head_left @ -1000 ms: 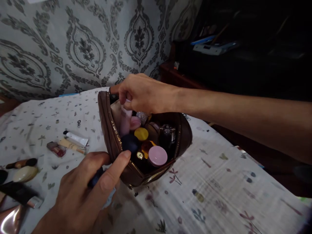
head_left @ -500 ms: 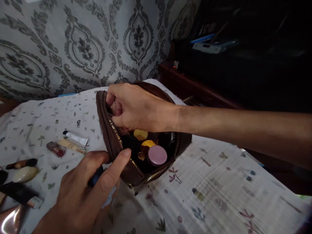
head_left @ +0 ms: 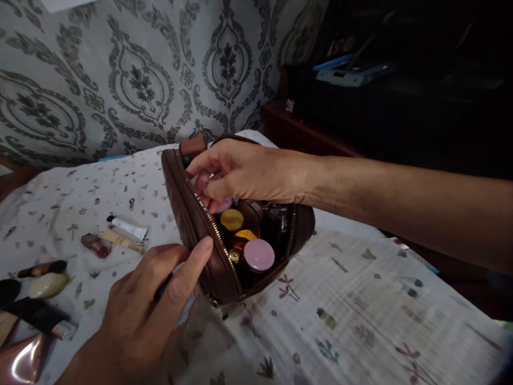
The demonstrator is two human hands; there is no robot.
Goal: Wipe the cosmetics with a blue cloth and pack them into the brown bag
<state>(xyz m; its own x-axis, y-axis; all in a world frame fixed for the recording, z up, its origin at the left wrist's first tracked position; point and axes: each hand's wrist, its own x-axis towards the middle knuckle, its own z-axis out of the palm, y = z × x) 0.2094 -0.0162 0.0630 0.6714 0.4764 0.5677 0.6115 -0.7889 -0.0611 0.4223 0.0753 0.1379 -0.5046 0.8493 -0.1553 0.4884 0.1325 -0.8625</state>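
Observation:
An open brown zip pouch [head_left: 199, 227] lies on a flower-print sheet [head_left: 360, 310]. Inside it are a pink round lid [head_left: 259, 254], a yellow lid [head_left: 232, 219] and several darker jars. My left hand [head_left: 140, 315] grips the pouch's near rim, thumb on the zipper edge, with a dark item partly hidden under its fingers. My right hand [head_left: 248, 174] reaches in from the right. Its fingers are curled into the pouch's far end beside a brown tab [head_left: 193, 146]; what they pinch is hidden.
Left of the pouch lie a white tube [head_left: 128, 228], a small bottle [head_left: 95, 245], a dark-tipped brush [head_left: 40, 267], a beige oval piece [head_left: 47, 285] and a black case [head_left: 36, 315]. A patterned wall stands behind. Dark wooden furniture [head_left: 304, 133] stands at the right.
My right hand pushed a pale pink tube down into the pouch, then lifted a little to the far end. The pouch's near wall now leans further over. My left hand kept its grip.

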